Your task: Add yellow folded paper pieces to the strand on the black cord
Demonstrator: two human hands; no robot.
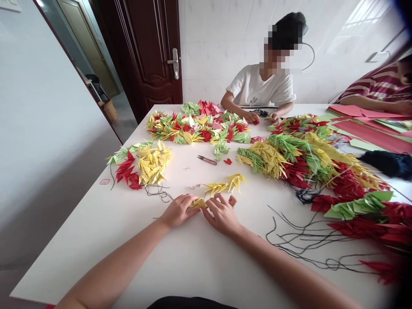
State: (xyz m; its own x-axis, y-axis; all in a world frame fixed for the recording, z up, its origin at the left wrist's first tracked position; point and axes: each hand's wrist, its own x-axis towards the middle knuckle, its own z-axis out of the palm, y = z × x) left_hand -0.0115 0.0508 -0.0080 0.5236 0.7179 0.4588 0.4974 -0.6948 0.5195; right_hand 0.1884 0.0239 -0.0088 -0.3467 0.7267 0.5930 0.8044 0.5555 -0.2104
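Observation:
Between my two hands, low over the white table [206, 257], is a yellow folded paper piece [200, 203]. My left hand [180, 209] pinches it from the left, fingers closed. From the other side my right hand [222, 213] has its thumb and fingers closed on the same piece. Just beyond my fingers lies a short strand of yellow folded paper pieces [237, 182]; whether it joins the held piece is hidden. A dark cord [157, 191] curls on the table to the left of my hands.
Small red-handled snips [207, 160] lie ahead. Yellow folded pieces [154, 163] and red ones [127, 171] sit at left. A long multicoloured pile [199, 126] spans the back. Bundled strands [309, 159] and loose black cords [299, 240] cover the right. Two people sit across the table.

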